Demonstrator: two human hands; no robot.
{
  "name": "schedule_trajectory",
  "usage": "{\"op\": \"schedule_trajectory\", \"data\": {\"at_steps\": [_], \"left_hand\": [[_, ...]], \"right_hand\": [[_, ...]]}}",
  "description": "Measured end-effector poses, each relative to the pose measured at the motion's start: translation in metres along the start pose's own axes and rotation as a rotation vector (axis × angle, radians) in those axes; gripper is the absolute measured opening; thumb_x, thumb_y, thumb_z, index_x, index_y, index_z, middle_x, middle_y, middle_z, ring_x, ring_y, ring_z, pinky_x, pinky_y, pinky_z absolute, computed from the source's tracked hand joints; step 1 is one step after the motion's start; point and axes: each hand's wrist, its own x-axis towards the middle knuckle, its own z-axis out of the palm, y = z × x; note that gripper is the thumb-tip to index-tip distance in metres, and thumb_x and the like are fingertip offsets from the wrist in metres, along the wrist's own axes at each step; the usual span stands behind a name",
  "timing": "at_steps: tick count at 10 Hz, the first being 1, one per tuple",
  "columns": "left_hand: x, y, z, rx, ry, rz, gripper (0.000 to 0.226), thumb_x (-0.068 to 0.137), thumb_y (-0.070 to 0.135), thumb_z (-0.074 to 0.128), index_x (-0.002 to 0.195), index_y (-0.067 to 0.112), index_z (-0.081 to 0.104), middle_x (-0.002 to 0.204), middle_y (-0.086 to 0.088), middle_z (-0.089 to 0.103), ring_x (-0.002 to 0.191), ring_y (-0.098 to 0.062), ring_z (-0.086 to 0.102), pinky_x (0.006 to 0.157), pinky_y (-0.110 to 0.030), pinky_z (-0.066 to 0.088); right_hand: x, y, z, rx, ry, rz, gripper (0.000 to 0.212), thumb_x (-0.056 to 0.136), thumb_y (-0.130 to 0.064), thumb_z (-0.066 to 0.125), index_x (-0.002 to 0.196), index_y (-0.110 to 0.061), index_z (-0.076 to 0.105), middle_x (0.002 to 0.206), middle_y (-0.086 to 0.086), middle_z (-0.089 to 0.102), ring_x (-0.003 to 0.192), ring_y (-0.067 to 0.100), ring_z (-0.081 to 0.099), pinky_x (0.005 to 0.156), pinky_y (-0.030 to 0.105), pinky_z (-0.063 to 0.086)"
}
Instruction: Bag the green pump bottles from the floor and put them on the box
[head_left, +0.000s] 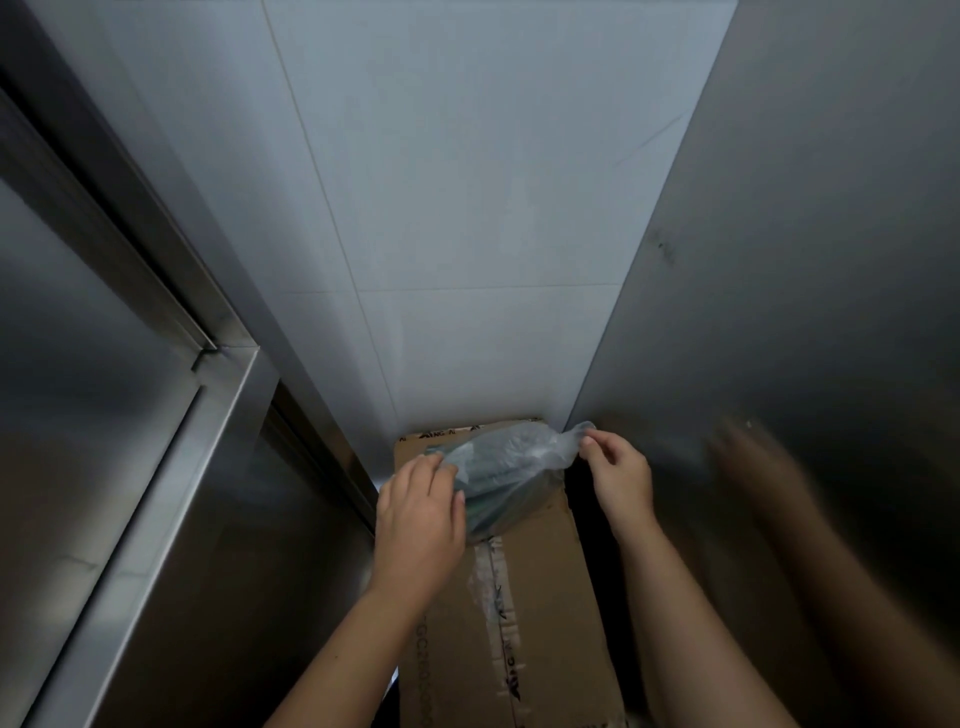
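A clear plastic bag (511, 467) with green pump bottles inside lies on the far end of a taped cardboard box (550, 587), low in the middle of the head view. My left hand (421, 514) rests on the bag's left side, fingers curled on the plastic. My right hand (618, 470) pinches the bag's twisted neck at the right. The bottles show only as dark green shapes through the plastic.
A stainless steel cabinet (130, 467) stands at the left and a steel panel (805, 260) at the right, reflecting my right arm. A white tiled wall (467, 208) rises behind the box. The box fills the narrow gap between them.
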Motion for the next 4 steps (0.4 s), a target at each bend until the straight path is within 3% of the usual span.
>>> {"op": "schedule_trajectory", "data": {"at_steps": [2, 3, 4], "left_hand": [[-0.01, 0.018, -0.007, -0.003, 0.038, -0.008, 0.026, 0.076, 0.016, 0.069, 0.101, 0.011, 0.065, 0.107, -0.008, 0.066, 0.103, -0.026, 0.061, 0.089, -0.042, 0.046], [-0.019, 0.024, -0.009, 0.022, 0.053, -0.006, 0.024, 0.078, 0.019, 0.066, 0.101, 0.011, 0.066, 0.108, -0.007, 0.067, 0.105, -0.026, 0.06, 0.091, -0.043, 0.046], [-0.033, 0.028, -0.016, 0.04, 0.083, -0.011, 0.034, 0.083, 0.029, 0.043, 0.102, 0.011, 0.065, 0.108, -0.007, 0.066, 0.106, -0.026, 0.06, 0.091, -0.042, 0.046]], "right_hand": [[-0.034, -0.022, -0.013, -0.104, -0.049, -0.188, 0.026, 0.09, -0.016, 0.053, 0.112, -0.008, 0.063, 0.107, 0.006, 0.063, 0.097, 0.013, 0.055, 0.079, 0.018, 0.039], [-0.05, -0.027, -0.018, -0.217, -0.083, -0.268, 0.029, 0.091, -0.02, 0.052, 0.116, -0.009, 0.06, 0.112, 0.001, 0.061, 0.101, 0.01, 0.052, 0.081, 0.016, 0.04], [-0.066, -0.025, -0.021, -0.376, -0.067, -0.345, 0.034, 0.09, -0.027, 0.053, 0.119, -0.012, 0.058, 0.117, 0.002, 0.06, 0.111, 0.016, 0.051, 0.091, 0.027, 0.041]]}}
